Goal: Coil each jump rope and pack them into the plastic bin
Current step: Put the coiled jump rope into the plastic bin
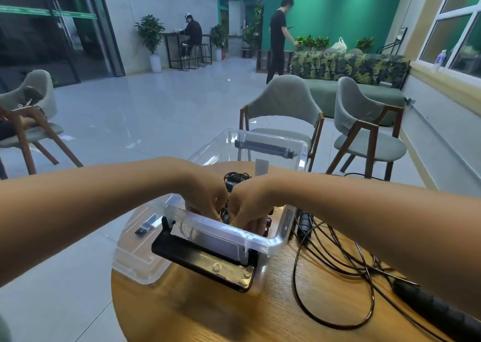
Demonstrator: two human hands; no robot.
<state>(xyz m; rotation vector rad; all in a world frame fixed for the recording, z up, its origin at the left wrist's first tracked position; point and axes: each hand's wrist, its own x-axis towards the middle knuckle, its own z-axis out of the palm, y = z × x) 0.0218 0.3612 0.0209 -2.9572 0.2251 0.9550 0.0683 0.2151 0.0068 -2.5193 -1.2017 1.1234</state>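
Observation:
A clear plastic bin (263,241) with black latch handles stands on the round wooden table (208,313). Both of my hands reach down inside it. My left hand (208,198) and my right hand (247,209) are side by side, fingers curled round a coiled black jump rope (235,179) near the bin's floor. A second black jump rope (335,261) lies uncoiled on the table right of the bin, one handle (303,222) beside the bin wall, the other handle (437,310) at the lower right.
The bin's clear lid (135,258) sits under or beside the bin at the table's left edge. Grey chairs (283,112) stand beyond the table. Two people are far back in the room.

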